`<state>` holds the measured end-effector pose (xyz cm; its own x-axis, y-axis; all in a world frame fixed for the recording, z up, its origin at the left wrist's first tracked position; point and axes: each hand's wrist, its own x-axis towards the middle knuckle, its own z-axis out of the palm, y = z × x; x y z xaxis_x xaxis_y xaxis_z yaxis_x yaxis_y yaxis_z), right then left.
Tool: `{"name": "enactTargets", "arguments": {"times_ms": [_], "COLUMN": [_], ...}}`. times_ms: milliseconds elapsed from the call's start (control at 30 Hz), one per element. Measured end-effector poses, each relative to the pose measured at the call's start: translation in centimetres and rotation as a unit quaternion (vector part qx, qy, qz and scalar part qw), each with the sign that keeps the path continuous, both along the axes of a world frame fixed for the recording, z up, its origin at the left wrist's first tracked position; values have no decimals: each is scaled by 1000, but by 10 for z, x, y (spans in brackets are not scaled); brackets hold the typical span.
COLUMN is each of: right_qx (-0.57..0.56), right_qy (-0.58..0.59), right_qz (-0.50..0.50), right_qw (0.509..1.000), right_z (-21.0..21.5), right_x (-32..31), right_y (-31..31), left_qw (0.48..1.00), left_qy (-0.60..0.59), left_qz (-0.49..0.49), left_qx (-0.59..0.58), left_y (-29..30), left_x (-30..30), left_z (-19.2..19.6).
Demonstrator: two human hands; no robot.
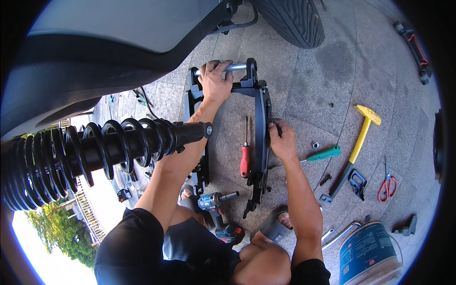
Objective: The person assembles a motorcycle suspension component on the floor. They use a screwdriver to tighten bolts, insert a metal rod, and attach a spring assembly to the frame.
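Note:
A black metal fork-shaped frame point(260, 114), probably a swingarm, lies on the paving in front of me. A bright silver rod point(239, 67) spans its far end between two lugs. My left hand point(216, 81) is closed around the left part of that rod. At the frame's right arm, my right hand point(283, 138) holds the outer edge, its fingertips partly hidden by the hand. A red-handled screwdriver point(244, 159) lies between the two arms of the frame. A large black coil-spring shock absorber point(121, 145) juts in from the left, above my left forearm.
To the right lie a green-handled screwdriver point(324, 153), a yellow hammer point(360, 137), red-handled scissors point(387, 188) and a socket point(315, 144). Near my feet stands a cordless impact wrench point(219, 213). A blue bucket point(368, 254) is at lower right; a tyre point(294, 21) and vehicle body point(109, 61) hang over the far side.

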<state>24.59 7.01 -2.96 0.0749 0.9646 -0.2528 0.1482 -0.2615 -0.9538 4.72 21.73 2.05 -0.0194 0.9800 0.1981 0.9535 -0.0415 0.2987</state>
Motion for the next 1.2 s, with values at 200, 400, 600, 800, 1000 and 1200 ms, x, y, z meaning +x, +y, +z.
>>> {"name": "enactTargets", "arguments": {"times_ms": [200,400,600,800,1000,1200], "right_qx": [-16,-14,-31,-1,-55,-52], "right_qy": [3,15,15,62,202,57], "right_qz": [1,-5,-24,-41,-35,-169], "right_qw": [1000,1000,999,997,977,983], "right_z": [0,-1,0,5,24,28], "right_x": [-1,-1,-3,3,30,99], "right_y": [0,0,-1,-9,-49,-128], "left_qw": [1000,1000,998,996,991,988], "left_qy": [-2,2,20,29,51,6], "left_qz": [-3,-2,-44,-72,-109,-141], "left_qx": [8,17,43,42,64,68], "left_y": [0,1,5,8,13,23], "left_x": [-1,-3,-9,-12,-24,-33], "left_z": [-2,-6,-11,-11,-18,-25]}}
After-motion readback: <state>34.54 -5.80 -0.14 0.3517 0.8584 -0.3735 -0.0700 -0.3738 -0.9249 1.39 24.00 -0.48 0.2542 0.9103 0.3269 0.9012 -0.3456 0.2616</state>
